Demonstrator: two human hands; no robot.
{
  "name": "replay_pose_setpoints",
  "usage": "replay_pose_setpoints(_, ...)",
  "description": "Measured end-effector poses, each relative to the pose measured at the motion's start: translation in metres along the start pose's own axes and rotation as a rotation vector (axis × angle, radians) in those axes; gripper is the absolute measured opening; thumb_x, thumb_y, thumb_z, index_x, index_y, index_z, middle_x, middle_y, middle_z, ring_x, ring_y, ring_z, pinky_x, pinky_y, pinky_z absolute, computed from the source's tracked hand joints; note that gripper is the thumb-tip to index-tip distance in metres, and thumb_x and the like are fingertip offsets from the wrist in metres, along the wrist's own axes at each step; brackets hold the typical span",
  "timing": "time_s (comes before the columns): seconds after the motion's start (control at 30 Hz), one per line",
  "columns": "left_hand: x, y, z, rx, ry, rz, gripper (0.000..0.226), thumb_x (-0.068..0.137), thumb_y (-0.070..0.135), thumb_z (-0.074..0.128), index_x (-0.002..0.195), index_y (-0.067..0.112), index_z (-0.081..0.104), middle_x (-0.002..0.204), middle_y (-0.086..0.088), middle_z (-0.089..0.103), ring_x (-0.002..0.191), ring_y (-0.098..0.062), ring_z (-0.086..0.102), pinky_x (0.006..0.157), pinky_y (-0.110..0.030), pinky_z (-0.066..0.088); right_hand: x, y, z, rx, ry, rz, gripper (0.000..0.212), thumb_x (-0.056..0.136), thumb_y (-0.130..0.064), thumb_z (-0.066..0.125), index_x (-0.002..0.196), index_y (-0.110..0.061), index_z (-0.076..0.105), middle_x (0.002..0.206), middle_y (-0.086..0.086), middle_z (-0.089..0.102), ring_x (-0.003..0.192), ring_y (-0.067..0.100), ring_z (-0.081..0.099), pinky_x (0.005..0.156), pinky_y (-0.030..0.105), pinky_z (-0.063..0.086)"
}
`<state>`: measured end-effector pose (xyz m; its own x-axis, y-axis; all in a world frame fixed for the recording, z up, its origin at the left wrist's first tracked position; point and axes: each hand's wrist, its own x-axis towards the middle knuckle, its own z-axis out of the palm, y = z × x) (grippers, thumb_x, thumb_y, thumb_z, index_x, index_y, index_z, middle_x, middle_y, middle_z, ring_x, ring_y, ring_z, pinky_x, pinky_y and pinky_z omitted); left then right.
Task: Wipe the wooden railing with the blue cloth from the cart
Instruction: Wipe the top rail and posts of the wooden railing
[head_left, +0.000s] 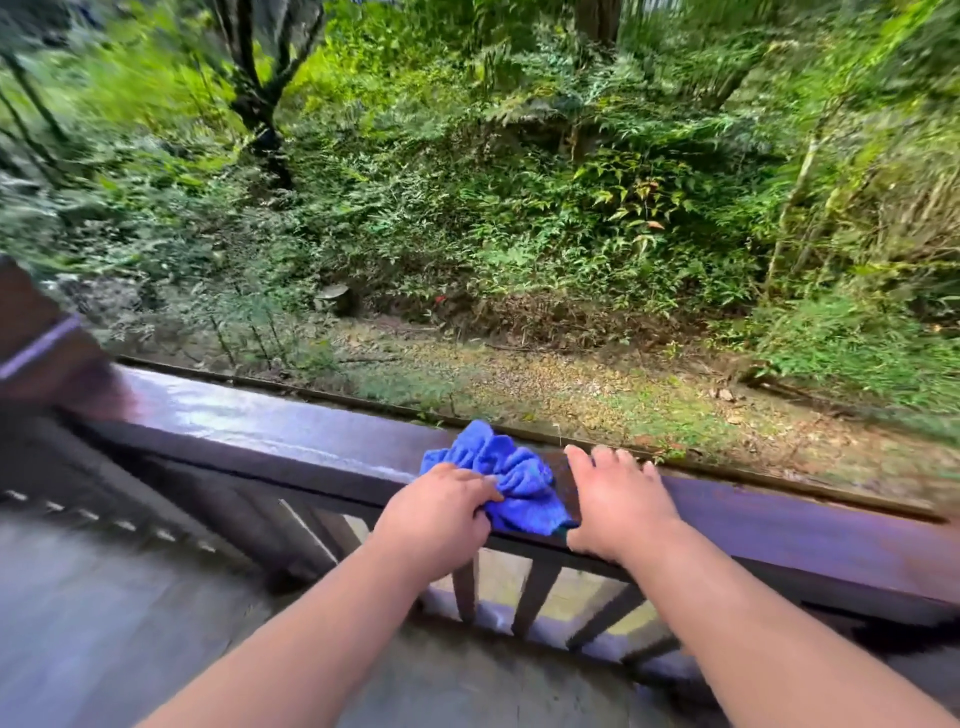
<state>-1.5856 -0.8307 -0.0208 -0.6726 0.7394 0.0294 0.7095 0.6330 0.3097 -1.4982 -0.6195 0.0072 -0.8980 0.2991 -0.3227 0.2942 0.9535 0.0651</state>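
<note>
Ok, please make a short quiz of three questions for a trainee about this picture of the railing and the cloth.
1. True or false: the blue cloth lies on the wooden railing.
2. Which of the hands grips the cloth?
3. The right hand is: A) flat on the railing, B) lifted in the air, C) holding a bottle.

Key: 1 true; 2 left hand; 3 A.
</note>
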Motion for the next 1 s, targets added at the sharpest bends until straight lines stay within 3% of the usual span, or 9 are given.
replay_pose_setpoints(0.33, -0.024, -0.091, -0.029, -0.040, 0.000, -0.054, 0.046, 0.079, 0.028, 0.046, 0.119, 0.036, 0.066, 0.134, 0.022, 0.058, 0.124, -0.007, 0.047, 0.106, -0.026, 0.039, 0.010, -0.116, -0.022, 0.008, 0.079, -0.090, 0.102, 0.077, -0.051, 0.077, 0.158, -0.023, 0.023, 0.153, 0.010, 0.039, 0.141, 0.035, 0.038, 0.115, 0.057, 0.034)
replay_pose_setpoints(0.7, -0.046, -0.174, -0.064, -0.002, 0.068, -0.181, 0.042, 0.073, 0.032, 0.048, 0.108, 0.035, 0.073, 0.124, 0.022, 0.065, 0.116, -0.007, 0.055, 0.100, -0.024, 0.043, 0.067, -0.203, -0.041, 0.027, 0.077, -0.247, 0.111, 0.071, -0.055, 0.081, 0.158, -0.022, 0.022, 0.149, 0.009, 0.043, 0.136, 0.034, 0.043, 0.111, 0.057, 0.039)
replay_pose_setpoints(1.0, -0.057, -0.229, -0.086, -0.033, 0.114, -0.267, 0.036, 0.072, 0.029, 0.053, 0.101, 0.032, 0.075, 0.119, 0.020, 0.069, 0.110, -0.007, 0.058, 0.098, -0.026, 0.045, 0.106, -0.275, -0.049, 0.005, 0.045, -0.312, 0.120, 0.072, -0.055, 0.083, 0.161, -0.020, 0.010, 0.148, 0.012, 0.042, 0.133, 0.036, 0.045, 0.105, 0.057, 0.043)
